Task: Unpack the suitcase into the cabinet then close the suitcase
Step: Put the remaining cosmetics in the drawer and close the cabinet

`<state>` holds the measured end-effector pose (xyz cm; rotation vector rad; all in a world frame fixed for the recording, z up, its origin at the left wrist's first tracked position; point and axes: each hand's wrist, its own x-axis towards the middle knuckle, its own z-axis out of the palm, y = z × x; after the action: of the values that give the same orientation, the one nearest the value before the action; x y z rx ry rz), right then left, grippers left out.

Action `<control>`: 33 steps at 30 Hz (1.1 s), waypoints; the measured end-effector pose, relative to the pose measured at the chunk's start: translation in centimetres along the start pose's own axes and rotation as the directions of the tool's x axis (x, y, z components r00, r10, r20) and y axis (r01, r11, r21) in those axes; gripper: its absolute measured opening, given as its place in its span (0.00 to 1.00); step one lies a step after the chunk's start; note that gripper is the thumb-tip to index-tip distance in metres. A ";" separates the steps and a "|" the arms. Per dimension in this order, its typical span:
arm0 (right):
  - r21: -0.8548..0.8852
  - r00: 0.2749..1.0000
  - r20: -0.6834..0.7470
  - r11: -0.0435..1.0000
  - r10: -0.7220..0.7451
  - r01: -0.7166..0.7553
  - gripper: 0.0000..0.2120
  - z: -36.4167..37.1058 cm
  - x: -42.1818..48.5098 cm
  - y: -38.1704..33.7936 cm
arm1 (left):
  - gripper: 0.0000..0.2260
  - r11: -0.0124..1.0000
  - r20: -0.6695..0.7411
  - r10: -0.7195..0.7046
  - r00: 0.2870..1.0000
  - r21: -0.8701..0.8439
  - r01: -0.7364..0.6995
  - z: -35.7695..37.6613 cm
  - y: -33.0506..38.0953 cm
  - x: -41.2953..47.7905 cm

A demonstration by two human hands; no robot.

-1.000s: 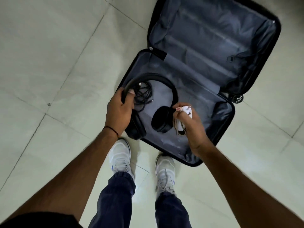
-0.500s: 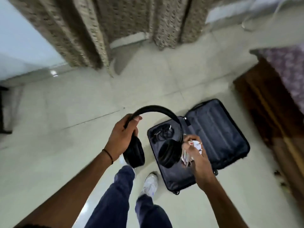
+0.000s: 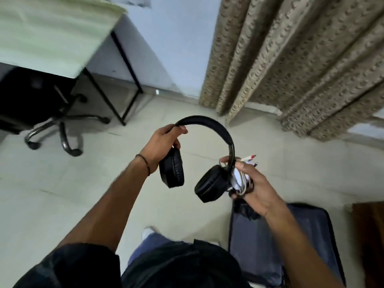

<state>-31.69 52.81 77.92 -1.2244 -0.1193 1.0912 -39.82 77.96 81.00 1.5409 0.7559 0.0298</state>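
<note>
A pair of black headphones (image 3: 207, 123) is held up in the air between both hands, above the pale tiled floor (image 3: 93, 194), with the headband arched on top and the two ear cups hanging below it. The left hand (image 3: 164, 142) has its fingers curled round the left end of the headband, just above the left ear cup, and a thin dark band (image 3: 145, 163) circles that wrist. The right hand (image 3: 253, 188) pinches the right arm of the headband between thumb and fingers, just above the right ear cup. The same hand clutches a bundle of white cable (image 3: 239, 179) against the palm, and a white tip with a red mark sticks out past the fingers.

The suitcase (image 3: 259, 242) lies open on the floor at the lower right, partly under the right forearm, with its dark lining showing. Something dark sits at its far end, too blurred to name. Just right of it stands a piece of brown wooden furniture (image 3: 369, 235).

Farther off, a desk (image 3: 41, 34) with black legs stands against the wall at the upper left, and a black office chair (image 3: 31, 96) is pushed under it. Patterned beige curtains (image 3: 291, 59) hang at the upper right and reach the floor. Blue trousers and a white shoe (image 3: 148, 232) show at the bottom.
</note>
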 end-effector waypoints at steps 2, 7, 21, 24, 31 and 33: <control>-0.001 0.994 0.090 0.998 0.063 -0.063 0.24 3.8 2.7 -0.3 | 0.11 0.994 -0.049 -0.046 0.998 -0.105 0.041 -4.9 -0.4 -0.3; 0.046 0.984 0.154 0.994 0.091 -0.099 0.23 15.6 10.6 -0.2 | 0.08 0.914 -0.101 -0.188 0.977 -0.382 0.136 -17.7 -1.2 0.1; 0.086 0.980 -0.015 0.976 0.200 -0.198 0.07 36.7 34.7 -8.4 | 0.23 0.868 -0.189 0.387 0.902 -0.255 -0.426 -41.1 2.8 12.5; 0.038 0.977 -0.016 0.977 0.213 -0.212 0.08 40.1 41.9 -10.1 | 0.22 0.874 -0.301 0.330 0.895 -0.262 -0.410 -46.0 3.8 17.9; -0.014 0.964 -0.030 0.964 0.266 -0.266 0.06 48.1 55.5 -13.9 | 0.18 0.911 -0.405 0.144 0.903 -0.302 -0.281 -57.8 5.9 28.0; -0.009 0.958 -0.032 0.958 0.286 -0.286 0.08 49.4 58.7 -14.9 | 0.17 0.898 -0.404 0.113 0.908 -0.349 -0.267 -59.9 6.3 31.0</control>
<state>-21.87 130.19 82.55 -1.2965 0.0772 1.3233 -40.14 145.74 82.37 1.2201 0.8304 0.6116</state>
